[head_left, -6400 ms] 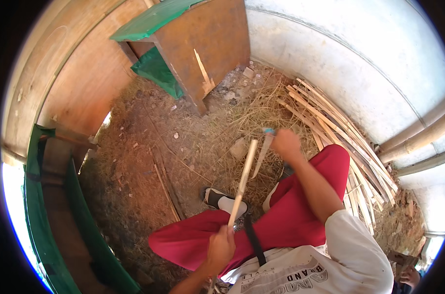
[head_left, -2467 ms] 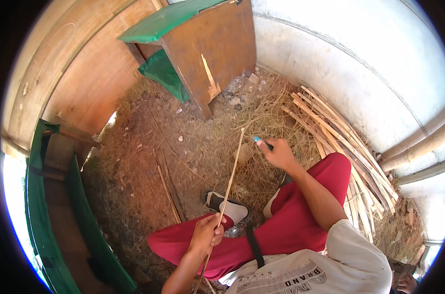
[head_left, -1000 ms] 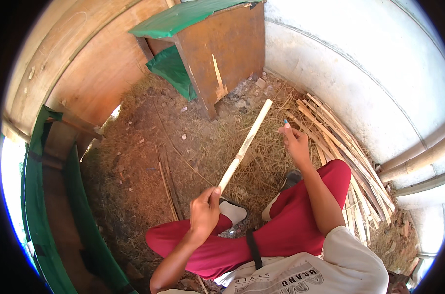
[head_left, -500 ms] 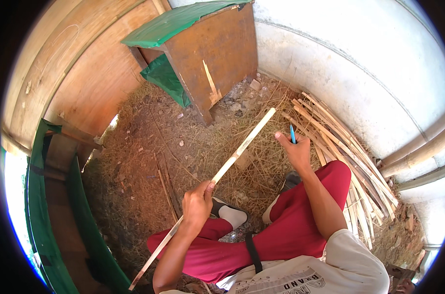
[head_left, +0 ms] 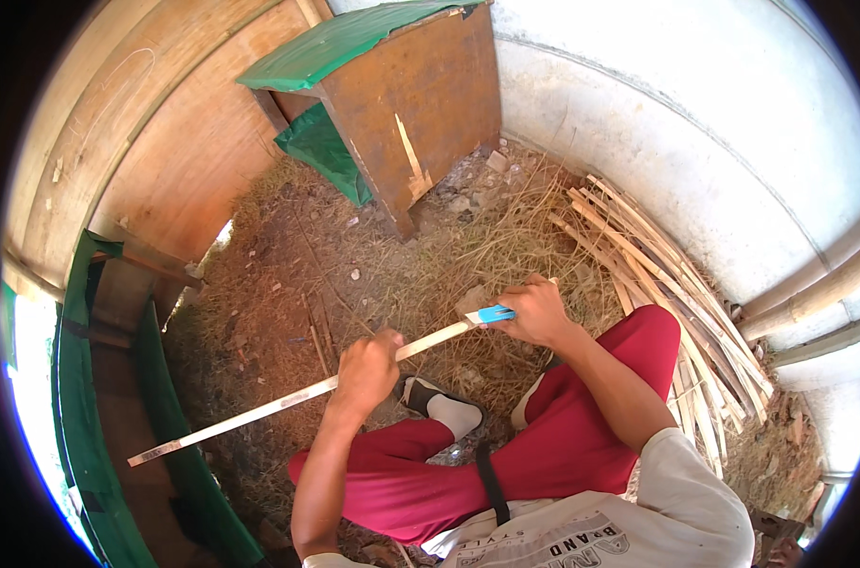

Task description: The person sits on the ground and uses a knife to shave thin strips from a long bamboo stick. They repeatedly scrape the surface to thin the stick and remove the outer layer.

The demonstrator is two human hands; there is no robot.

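Straw-littered earth floor [head_left: 259,312]; a bamboo strip [head_left: 278,404] held left of the strip pile [head_left: 676,293].
Left hand [head_left: 368,369]: fingers closed around its middle; right hand [head_left: 536,312]: fingers gripping a blue tool [head_left: 494,314] against it.

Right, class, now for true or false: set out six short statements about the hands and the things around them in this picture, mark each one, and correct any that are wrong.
1. The left hand is closed around a long pale strip. True.
2. The pale strip lies on the ground, untouched. False: it is held in the left hand.
3. A blue object shows at the right hand. True.
4. The right hand wears a glove. False: it is bare.
5. A pile of loose sticks lies beside the whitish wall. True.
6. The left hand touches the pile of loose sticks. False: it is well apart from them.
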